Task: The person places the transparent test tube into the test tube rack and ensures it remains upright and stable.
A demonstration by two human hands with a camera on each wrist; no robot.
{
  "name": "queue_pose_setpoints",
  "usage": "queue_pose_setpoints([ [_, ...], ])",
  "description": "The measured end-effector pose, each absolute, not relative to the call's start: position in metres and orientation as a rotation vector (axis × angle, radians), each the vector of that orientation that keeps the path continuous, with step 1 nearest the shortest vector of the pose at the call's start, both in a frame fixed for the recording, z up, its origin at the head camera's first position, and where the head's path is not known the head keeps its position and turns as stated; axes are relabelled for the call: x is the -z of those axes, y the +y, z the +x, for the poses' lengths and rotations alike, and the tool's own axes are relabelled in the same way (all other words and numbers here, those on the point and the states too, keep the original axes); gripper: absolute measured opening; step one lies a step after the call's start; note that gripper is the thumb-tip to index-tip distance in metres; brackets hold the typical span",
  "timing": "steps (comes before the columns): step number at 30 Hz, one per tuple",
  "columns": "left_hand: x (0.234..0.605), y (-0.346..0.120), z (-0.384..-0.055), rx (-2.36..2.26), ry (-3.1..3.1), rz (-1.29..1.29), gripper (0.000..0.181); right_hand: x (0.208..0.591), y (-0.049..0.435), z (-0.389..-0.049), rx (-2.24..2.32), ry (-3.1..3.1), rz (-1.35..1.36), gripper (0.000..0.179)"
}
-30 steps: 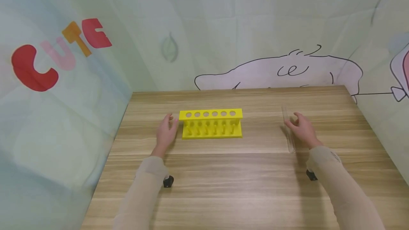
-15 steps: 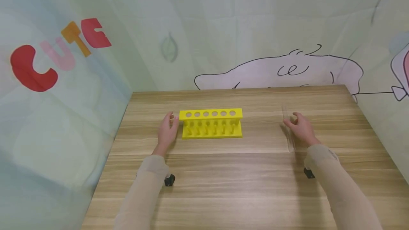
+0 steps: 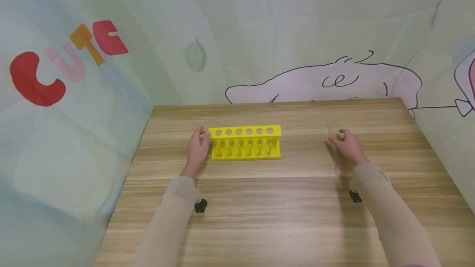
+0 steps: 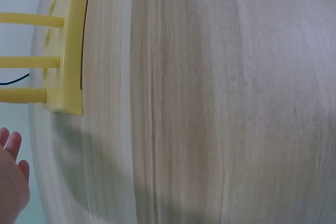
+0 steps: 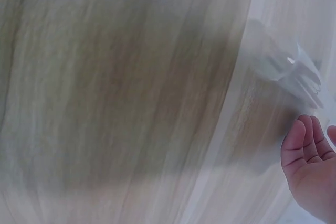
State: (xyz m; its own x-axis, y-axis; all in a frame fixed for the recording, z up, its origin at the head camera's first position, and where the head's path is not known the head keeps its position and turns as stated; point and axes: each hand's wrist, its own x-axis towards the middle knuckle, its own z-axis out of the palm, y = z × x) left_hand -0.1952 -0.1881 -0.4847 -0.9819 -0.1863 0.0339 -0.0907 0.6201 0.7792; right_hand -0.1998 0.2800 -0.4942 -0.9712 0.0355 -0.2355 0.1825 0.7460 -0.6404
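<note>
A yellow test tube rack (image 3: pixel 245 155) with a row of round holes stands on the wooden table. My left hand (image 3: pixel 197 148) is at its left end, loosely curved, the thumb right at the end of the top plate. In the left wrist view, part of the rack (image 4: pixel 73 51) shows above the hand (image 4: pixel 11 182). A clear test tube (image 3: pixel 337 164) lies to the right of the rack. Over it hovers my right hand (image 3: pixel 349 147), its thumb overlapping the tube and its fingers bent. The right wrist view shows those fingers (image 5: pixel 295 140) just below the clear tube (image 5: pixel 294 74).
The wooden table (image 3: pixel 259 205) ends at a back edge against a pale printed curtain (image 3: pixel 237 44). Another part of the curtain with coloured letters (image 3: pixel 41 79) hangs along the left. A small black device (image 3: pixel 201 205) sits under the left wrist, and another (image 3: pixel 355 195) under the right.
My left hand has shifted slightly right, up to the rack's end. My right hand has edged a little left over the test tube. Rack and tube lie in nearly the same places.
</note>
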Motion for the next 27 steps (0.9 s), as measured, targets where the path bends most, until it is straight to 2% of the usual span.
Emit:
queue_pose_setpoints([
  [27, 0.492, -0.170, -0.202, 1.507, -2.665, 0.431, 0.055, 0.490, 0.272, -0.203, 1.031, 2.662, 0.232, 0.070],
])
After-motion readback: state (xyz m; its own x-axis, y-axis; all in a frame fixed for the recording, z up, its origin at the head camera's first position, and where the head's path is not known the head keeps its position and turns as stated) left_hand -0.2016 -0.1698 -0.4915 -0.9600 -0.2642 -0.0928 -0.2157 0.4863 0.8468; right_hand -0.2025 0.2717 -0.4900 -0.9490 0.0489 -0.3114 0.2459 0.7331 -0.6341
